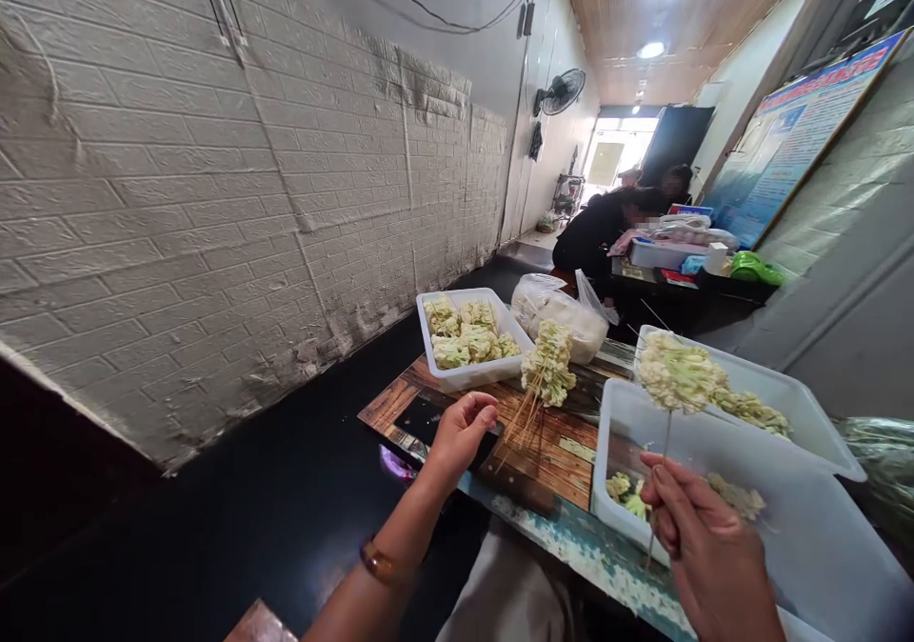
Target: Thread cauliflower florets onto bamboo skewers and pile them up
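My right hand [696, 523] pinches the thin wooden stick of a cauliflower skewer [675, 372], holding it upright with the pale florets on top. Below that hand is a white plastic tub [606, 442] with a few loose cauliflower pieces [628, 494] in it. My left hand [464, 432], with its fingers loosely curled and nothing visible in them, is above the table's near edge, close to a black flat object [421, 420]. Beyond it, several cauliflower skewers [549, 364] lie bunched on the wood-patterned table [553, 466], sticks pointing toward me.
At the back left of the table stands a white tray [475, 378] of cauliflower skewers. White plastic bags [571, 323] sit beside it. Another white tub [814, 413] holding cauliflower is at right. Farther off, a person in black [600, 232] leans by a loaded table.
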`<act>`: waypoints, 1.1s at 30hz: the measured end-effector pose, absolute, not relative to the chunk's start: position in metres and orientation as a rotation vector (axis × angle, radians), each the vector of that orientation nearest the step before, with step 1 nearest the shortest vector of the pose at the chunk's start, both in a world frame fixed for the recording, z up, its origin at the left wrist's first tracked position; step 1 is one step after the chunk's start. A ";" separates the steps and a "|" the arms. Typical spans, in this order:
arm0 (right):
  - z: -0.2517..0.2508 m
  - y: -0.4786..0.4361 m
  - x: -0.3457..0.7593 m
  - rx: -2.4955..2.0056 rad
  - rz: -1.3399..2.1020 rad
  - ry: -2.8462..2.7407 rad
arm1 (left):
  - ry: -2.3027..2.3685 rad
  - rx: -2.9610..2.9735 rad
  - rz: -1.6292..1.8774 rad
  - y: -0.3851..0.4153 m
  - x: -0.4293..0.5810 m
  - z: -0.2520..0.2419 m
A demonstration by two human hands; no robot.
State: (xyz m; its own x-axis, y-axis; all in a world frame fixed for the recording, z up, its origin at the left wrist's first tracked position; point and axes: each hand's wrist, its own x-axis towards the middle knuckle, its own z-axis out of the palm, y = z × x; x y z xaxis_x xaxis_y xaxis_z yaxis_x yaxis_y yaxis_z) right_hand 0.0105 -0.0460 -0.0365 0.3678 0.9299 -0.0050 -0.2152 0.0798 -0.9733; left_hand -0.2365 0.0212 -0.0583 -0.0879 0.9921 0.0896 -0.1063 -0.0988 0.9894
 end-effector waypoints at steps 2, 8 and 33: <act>-0.034 -0.044 0.012 -1.176 1.008 -0.801 | 1.186 1.215 1.375 0.026 -0.234 -0.064; -0.035 -0.042 0.004 -1.183 1.128 -0.795 | 1.209 1.368 1.353 0.037 -0.225 -0.064; -0.028 0.042 -0.067 -1.061 1.256 -0.893 | 1.151 1.480 1.237 0.051 -0.213 -0.049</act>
